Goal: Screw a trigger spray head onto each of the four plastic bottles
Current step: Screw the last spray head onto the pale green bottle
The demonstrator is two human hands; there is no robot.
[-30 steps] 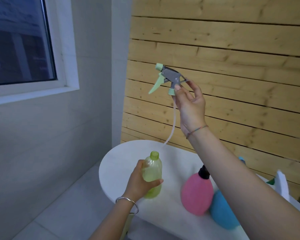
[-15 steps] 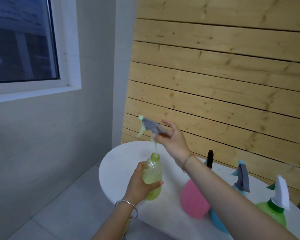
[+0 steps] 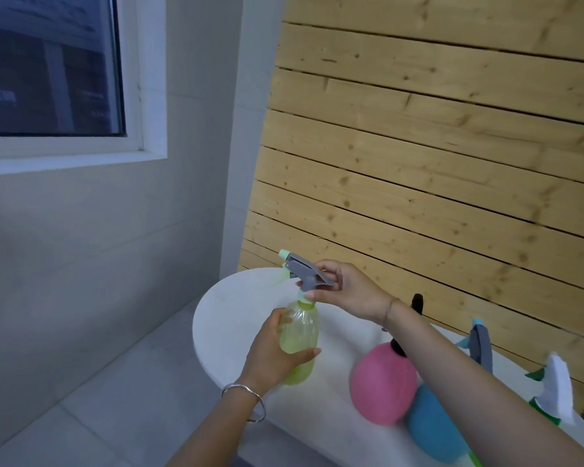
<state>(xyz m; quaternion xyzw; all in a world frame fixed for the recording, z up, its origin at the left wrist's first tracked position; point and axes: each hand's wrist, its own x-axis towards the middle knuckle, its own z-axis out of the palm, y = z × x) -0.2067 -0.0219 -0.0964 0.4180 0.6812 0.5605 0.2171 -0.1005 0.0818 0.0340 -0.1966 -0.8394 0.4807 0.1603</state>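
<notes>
Translucent yellow-green plastic bottle [image 3: 297, 342]: glossy, ribbed. Grey-and-mint plastic trigger spray head [image 3: 304, 274]: matt. Pink round bottle [image 3: 381, 382]: matt. White rounded worktop [image 3: 230, 318]: smooth, matt. Pale knotty wood-plank wall [image 3: 418, 163]: unvarnished. Thin metal bangle [image 3: 246, 396]: shiny.

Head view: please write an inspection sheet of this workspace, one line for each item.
Surface: white rounded table, bottles standing on it.
Job's things: yellow-green bottle upright, grey spray head set on its neck; pink bottle, blue bottle and a green bottle at the right edge carry heads.
Clutter: nothing seen.
Hands: left hand grips the yellow-green bottle; right hand holds the grey spray head.
Cables: nothing seen.
Surroundings: wooden slat wall, window, tiled floor.
</notes>
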